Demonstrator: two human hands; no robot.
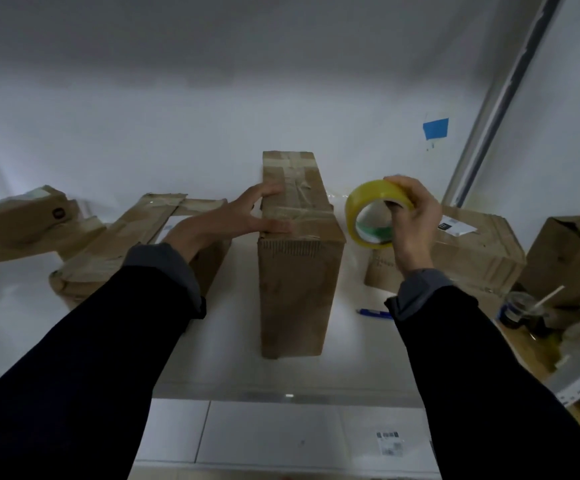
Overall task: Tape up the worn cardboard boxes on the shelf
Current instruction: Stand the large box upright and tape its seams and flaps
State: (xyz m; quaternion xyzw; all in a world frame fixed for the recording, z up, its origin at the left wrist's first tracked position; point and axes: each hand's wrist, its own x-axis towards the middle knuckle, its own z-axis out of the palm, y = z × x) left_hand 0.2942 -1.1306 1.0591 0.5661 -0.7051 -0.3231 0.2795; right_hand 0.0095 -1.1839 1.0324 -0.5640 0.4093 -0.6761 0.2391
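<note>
On the white shelf, nearest the person, two dark sleeves reach forward from the bottom corners. Between them a tall narrow cardboard box stands upright, its short corrugated end facing the viewer and its top crossed with clear tape. The left hand rests at the box's upper left edge, fingers straight and spread, the fingertips lying over the taped top and the thumb along the near corner. To the right of this box, raised off the shelf and apart from it, the right hand grips a roll of yellow tape, fingers curled over the rim and through the core. A thin clear strip seems to run from the roll toward the box, though it is too faint to be sure. A blue pen lies on the shelf just below that wrist.

Farther back, a flat box with worn, taped flaps lies behind the left forearm, and another crumpled box sits at the far left. Behind the right hand lies a low box with a white label, with an open box beyond it. A plastic cup with a straw stands at the right edge. A blue patch of tape is stuck on the back wall.
</note>
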